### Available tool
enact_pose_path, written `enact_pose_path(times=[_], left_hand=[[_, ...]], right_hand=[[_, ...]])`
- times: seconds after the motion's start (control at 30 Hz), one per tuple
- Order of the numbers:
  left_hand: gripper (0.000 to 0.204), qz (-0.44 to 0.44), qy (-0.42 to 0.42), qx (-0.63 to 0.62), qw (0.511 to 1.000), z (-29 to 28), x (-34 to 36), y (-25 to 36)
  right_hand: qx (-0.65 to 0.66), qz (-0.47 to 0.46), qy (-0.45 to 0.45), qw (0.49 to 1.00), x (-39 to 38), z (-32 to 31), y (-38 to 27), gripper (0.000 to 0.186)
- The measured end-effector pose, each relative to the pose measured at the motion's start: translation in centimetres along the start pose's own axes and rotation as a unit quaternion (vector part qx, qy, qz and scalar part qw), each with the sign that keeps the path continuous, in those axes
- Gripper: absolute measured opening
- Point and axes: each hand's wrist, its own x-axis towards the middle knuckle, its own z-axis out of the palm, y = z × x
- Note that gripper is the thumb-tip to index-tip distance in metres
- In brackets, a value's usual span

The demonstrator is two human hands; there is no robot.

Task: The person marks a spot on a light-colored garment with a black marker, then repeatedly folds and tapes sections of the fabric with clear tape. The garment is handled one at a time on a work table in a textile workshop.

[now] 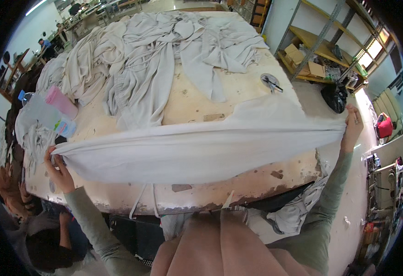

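Note:
A long piece of white cloth is stretched wide across the front of the worktable, its upper edge drawn nearly straight. My left hand pinches its left end near the table's left side. With the arm reaching far out, my right hand grips the other end, past the table's right edge. The middle sags a little between them, and a flap of the cloth spreads farther back on the right. Which garment part this is, I cannot make out.
Heaped pale grey fabric covers the table's far half. A pink cup and a clear plastic bottle stand at left. A dark tool lies on a round disc. Metal shelving rises at right; another person is at lower left.

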Motion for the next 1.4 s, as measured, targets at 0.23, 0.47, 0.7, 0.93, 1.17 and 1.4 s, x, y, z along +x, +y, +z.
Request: enact_pose_path(times=[0.23,0.47,0.7,0.93,1.17,1.4], left_hand=[[0.025,0.101,-0.102,0.127,0.982,0.5,1.8,-3.5],[0.027,0.219,-0.070,0.332,0.915,2.0,5.4,-4.1],[0.027,0.104,0.088,0.128,0.982,1.5,9.8,-2.8],[0.029,0.062,0.250,0.116,0.959,-3.0,3.0,-7.4],[0.019,-0.070,0.011,0.017,0.997,-3.6,-9.5,-12.4],[0.019,-0.082,-0.059,0.023,0.995,-8.2,-10.3,-15.4]], right_hand=[[-0.072,-0.051,0.022,0.996,2.7,-4.6,2.4,0.022],[-0.092,-0.043,0.000,0.995,5.1,-2.3,-1.0,0.035],[0.085,-0.104,0.092,0.987,5.2,2.7,-5.2,0.034],[0.156,-0.079,0.050,0.983,-4.7,0.4,-4.5,0.019],[-0.012,0.001,-0.213,0.977,-16.3,1.1,4.4,0.013],[-0.087,0.015,-0.138,0.987,-14.5,-0.4,6.1,0.020]])
